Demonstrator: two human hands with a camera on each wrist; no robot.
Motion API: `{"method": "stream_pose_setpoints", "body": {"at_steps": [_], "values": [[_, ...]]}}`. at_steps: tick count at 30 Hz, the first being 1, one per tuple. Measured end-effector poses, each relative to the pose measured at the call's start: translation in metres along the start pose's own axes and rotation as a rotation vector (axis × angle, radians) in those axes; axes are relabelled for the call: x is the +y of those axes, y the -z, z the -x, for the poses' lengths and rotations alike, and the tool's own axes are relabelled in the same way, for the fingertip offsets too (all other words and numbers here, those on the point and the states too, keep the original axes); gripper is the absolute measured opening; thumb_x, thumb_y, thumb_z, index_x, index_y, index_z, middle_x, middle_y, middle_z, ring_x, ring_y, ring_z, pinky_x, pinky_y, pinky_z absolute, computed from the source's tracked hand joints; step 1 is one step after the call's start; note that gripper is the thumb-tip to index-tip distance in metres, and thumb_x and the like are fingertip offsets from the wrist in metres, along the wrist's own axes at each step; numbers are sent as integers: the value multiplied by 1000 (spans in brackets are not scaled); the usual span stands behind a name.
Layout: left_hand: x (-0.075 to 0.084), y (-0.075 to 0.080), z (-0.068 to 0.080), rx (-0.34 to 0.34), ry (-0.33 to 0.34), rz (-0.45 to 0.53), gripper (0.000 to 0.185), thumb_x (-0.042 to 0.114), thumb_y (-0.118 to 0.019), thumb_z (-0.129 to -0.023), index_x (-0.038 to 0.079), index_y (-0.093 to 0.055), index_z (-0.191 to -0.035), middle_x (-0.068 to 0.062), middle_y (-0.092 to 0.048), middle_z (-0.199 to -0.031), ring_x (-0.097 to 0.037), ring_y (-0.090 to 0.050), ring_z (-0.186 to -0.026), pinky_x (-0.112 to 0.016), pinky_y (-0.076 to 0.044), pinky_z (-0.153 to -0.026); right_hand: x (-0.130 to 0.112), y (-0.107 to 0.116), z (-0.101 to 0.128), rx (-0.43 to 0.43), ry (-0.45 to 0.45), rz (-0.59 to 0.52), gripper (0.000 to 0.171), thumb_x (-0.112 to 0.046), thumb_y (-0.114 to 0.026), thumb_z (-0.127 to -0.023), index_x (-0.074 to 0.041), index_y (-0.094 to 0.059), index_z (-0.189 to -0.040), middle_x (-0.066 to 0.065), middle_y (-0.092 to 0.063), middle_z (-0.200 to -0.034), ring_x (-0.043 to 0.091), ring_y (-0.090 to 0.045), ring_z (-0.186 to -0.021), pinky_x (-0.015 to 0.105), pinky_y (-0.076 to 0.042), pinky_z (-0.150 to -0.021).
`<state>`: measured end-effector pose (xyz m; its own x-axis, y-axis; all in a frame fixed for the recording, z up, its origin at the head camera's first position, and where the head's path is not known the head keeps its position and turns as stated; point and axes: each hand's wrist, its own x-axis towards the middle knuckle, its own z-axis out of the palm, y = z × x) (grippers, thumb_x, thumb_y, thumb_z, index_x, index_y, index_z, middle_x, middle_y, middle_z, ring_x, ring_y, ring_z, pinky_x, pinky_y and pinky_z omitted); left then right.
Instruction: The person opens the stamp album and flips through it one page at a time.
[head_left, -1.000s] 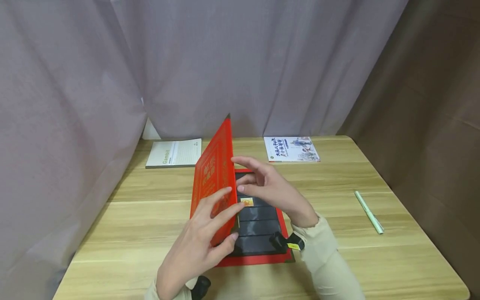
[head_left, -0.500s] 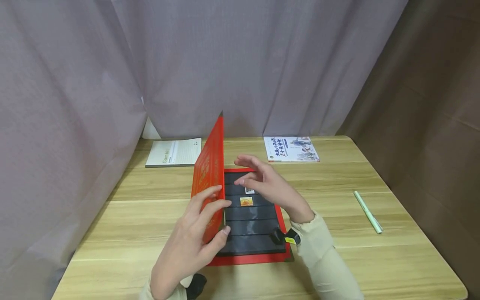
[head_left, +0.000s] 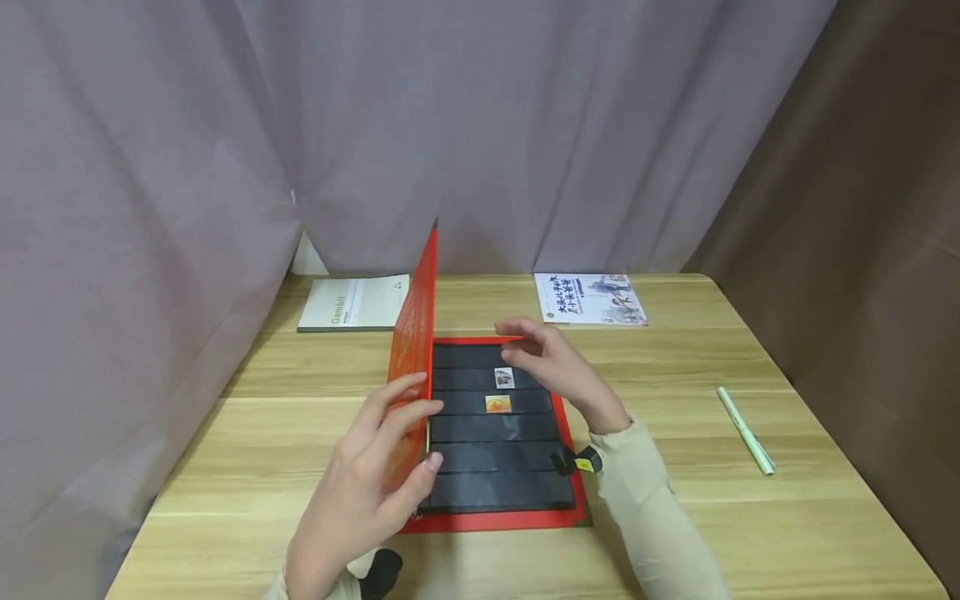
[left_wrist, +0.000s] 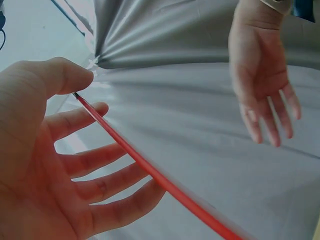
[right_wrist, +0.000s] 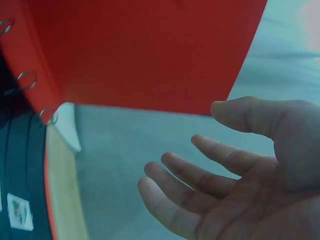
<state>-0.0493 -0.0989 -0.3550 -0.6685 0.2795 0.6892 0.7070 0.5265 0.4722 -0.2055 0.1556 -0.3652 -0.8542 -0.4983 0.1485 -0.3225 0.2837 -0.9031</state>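
A red stamp album (head_left: 498,520) lies on the table with its front cover (head_left: 414,333) standing nearly upright. My left hand (head_left: 360,475) is at the cover's outer side, its fingers lightly bent against it near the free edge. In the left wrist view, the cover's thin red edge (left_wrist: 145,165) crosses in front of those fingers. Above the black pocket page (head_left: 491,454), my right hand (head_left: 558,362) hovers with relaxed fingers, holding nothing and apart from the cover. Two stamps sit in the page's strips: a whitish stamp (head_left: 505,378) and an orange-yellow stamp (head_left: 498,404).
A Gambit notebook (head_left: 360,302) lies at the back left, and a white picture booklet (head_left: 590,298) at the back right. To the right is a pale green pen (head_left: 746,432). Metal rings (right_wrist: 27,80) show along the album's spine. Grey curtains (head_left: 480,142) stand behind the table.
The cover has swung left, together with my left hand. My right hand has come away from the cover's edge and moved slightly right, leaving the whitish stamp in sight.
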Motion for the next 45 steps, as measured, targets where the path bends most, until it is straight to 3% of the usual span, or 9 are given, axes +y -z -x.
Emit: {"method": "stream_pose_setpoints", "body": {"at_steps": [8, 13, 19, 29, 40, 45], "values": [[-1, 4, 3, 60, -14, 24, 35, 27, -62, -99, 11, -62, -131, -11, -52, -144, -22, -59, -116, -24, -54, -84, 29, 4, -12, 12, -40, 93, 48, -5, -64, -95, 7, -53, -141, 23, -54, -142, 39, -54, -128, 52, -45, -104], [-1, 7, 6, 84, 14, 35, 39, 15, -67, -92, 11, -62, -131, -11, -52, -144, -24, -61, -115, -22, -53, -87, 55, 9, -21, 7, -52, 182, 55, -9, -69, -92, 8, -51, -141, 26, -52, -144, 43, -47, -133, 58, -39, -108], [-2, 11, 11, 123, 2, 31, 38, 13, -64, -93, 8, -62, -132, -13, -53, -142, -24, -59, -118, -22, -53, -83, 81, 14, -28, -12, -107, 260, 63, -9, -74, -88, 10, -48, -142, 28, -48, -146, 47, -41, -136, 60, -31, -112], [-6, 14, 14, 204, -32, 40, 31, 26, -55, -104, 6, -66, -124, -18, -54, -140, -26, -59, -116, -19, -52, -87, 97, 14, -35, -34, -181, 375, 72, -2, -78, -81, 10, -46, -144, 28, -47, -147, 44, -42, -137, 58, -32, -112], [-9, 23, 22, 298, -48, 37, 29, 21, -55, -103, -3, -68, -112, -27, -57, -132, -24, -60, -115, -20, -53, -87, 119, 15, -38, -68, -275, 439, 80, -3, -80, -81, 7, -40, -149, 27, -43, -151, 44, -39, -139, 57, -34, -112], [-11, 27, 24, 380, -49, 15, 31, 19, -57, -103, -9, -67, -108, -30, -60, -125, -20, -63, -113, -18, -52, -86, 124, 14, -41, -69, -255, 421, 81, -2, -81, -79, 8, -41, -148, 28, -46, -149, 44, -42, -136, 57, -35, -111]]}}
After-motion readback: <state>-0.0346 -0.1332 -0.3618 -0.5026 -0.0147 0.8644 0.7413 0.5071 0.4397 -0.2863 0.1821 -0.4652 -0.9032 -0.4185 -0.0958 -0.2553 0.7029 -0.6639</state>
